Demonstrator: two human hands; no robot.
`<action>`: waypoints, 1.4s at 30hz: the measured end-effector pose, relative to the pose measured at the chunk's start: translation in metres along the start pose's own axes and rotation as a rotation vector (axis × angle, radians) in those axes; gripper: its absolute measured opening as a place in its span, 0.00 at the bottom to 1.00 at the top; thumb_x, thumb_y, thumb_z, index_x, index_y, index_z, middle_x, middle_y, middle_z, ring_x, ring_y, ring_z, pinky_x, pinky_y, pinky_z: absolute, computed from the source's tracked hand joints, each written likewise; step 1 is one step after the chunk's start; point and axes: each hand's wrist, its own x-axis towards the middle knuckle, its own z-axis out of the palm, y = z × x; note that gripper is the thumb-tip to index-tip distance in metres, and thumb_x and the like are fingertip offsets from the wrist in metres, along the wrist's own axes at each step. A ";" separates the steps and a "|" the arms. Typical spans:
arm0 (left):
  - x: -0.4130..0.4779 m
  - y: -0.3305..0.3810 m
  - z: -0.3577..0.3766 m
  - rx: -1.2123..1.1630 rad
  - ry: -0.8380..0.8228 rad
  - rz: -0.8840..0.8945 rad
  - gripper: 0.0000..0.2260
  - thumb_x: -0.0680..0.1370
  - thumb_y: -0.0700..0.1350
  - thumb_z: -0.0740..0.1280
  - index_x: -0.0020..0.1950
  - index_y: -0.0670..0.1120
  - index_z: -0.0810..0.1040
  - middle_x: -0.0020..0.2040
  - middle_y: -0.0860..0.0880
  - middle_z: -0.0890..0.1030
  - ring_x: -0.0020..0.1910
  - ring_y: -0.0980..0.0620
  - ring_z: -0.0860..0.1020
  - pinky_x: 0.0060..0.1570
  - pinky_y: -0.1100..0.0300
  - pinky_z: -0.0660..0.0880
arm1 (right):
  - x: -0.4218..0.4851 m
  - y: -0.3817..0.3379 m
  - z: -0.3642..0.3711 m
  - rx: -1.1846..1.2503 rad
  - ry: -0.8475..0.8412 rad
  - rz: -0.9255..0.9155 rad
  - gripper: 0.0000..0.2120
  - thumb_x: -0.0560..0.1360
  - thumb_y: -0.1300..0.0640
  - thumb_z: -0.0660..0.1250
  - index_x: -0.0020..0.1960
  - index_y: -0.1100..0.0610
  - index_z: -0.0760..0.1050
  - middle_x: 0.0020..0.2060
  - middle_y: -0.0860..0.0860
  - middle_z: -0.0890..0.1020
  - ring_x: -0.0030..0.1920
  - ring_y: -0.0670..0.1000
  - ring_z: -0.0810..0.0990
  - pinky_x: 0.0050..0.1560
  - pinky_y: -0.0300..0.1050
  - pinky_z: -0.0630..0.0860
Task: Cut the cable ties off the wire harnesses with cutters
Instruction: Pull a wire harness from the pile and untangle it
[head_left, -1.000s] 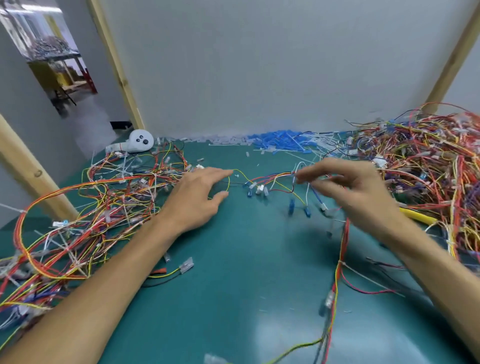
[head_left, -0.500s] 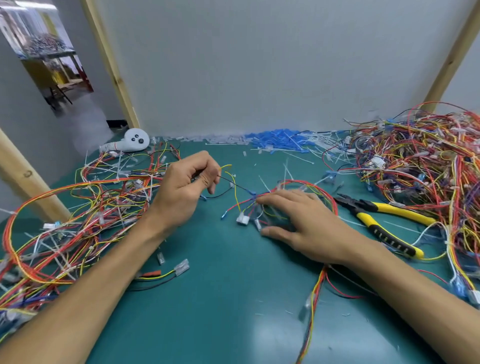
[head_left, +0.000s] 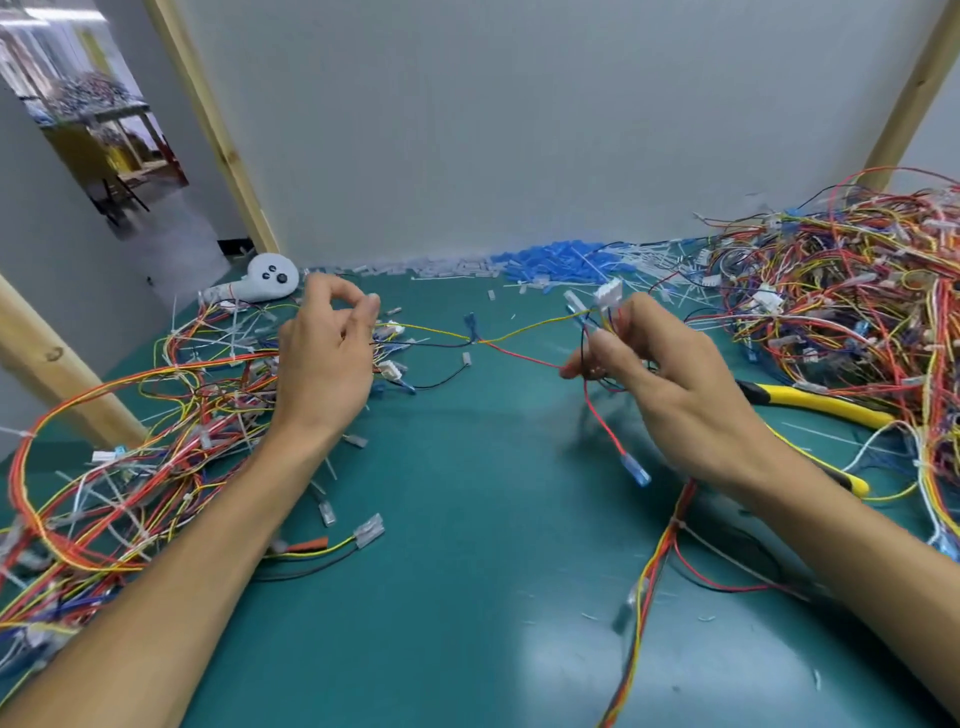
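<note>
wire harness (head_left: 498, 340) crosswise, ends pinched in curled fingers (head_left: 370, 307) of left hand (head_left: 322, 364) and right hand (head_left: 675, 400)

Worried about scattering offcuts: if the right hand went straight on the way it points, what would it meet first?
Probably the blue pile of offcuts by the wall, beyond the white connector the right hand holds up; depth is unclear.
</note>
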 end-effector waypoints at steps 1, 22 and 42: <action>-0.001 0.000 0.000 -0.009 -0.017 0.007 0.09 0.85 0.51 0.63 0.51 0.47 0.74 0.29 0.51 0.79 0.26 0.54 0.71 0.32 0.53 0.70 | 0.000 0.000 -0.001 0.081 0.024 0.009 0.12 0.87 0.55 0.62 0.49 0.61 0.67 0.40 0.52 0.86 0.47 0.54 0.86 0.54 0.58 0.80; -0.034 0.045 0.009 -0.005 -0.450 0.544 0.08 0.78 0.47 0.72 0.45 0.42 0.85 0.31 0.52 0.77 0.30 0.52 0.71 0.36 0.62 0.67 | 0.001 -0.005 -0.007 0.146 -0.102 0.043 0.11 0.83 0.57 0.70 0.52 0.66 0.78 0.42 0.56 0.88 0.45 0.53 0.87 0.53 0.55 0.80; -0.028 0.046 -0.008 -0.388 -0.405 0.230 0.15 0.83 0.53 0.64 0.45 0.45 0.82 0.27 0.57 0.64 0.26 0.56 0.58 0.28 0.63 0.55 | -0.004 -0.002 0.014 -0.652 -0.406 -0.207 0.11 0.78 0.39 0.73 0.52 0.45 0.81 0.46 0.41 0.74 0.50 0.47 0.69 0.50 0.52 0.68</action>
